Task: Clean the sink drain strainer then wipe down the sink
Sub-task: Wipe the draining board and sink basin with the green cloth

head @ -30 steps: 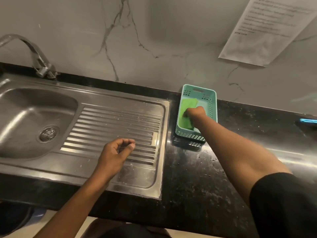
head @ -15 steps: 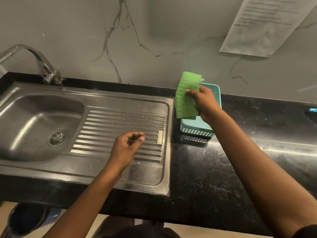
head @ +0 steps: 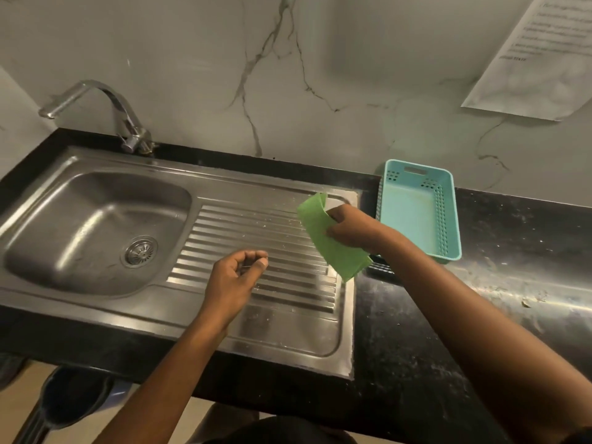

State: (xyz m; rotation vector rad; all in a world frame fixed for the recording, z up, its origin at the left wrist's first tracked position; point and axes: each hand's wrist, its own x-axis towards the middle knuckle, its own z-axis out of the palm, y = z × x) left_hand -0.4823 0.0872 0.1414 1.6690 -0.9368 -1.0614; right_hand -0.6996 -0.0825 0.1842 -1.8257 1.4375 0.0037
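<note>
Green cloth (head: 333, 243) gripped in my right hand (head: 354, 232), hanging folded above drainboard (head: 256, 229), judged ready for carry toward strainer (head: 140, 251). Strainer sat seated in drain at floor of sink (head: 96, 163), well left of both hands. My left hand (head: 234, 280) hovered over ridges, fingers loosely curled, nothing seen in it, probably kept free for strainer. Teal basket (head: 416, 216) stood on black countertop (head: 448, 331) beside drainboard. Tap (head: 123, 118) arched at rear rim, only likely obstruction.

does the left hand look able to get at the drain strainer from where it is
Probably yes. The left hand hangs over the drainboard holding nothing, and the drain strainer lies bare in the basin with nothing between them. The right hand with the green cloth is off to the other side.
</note>
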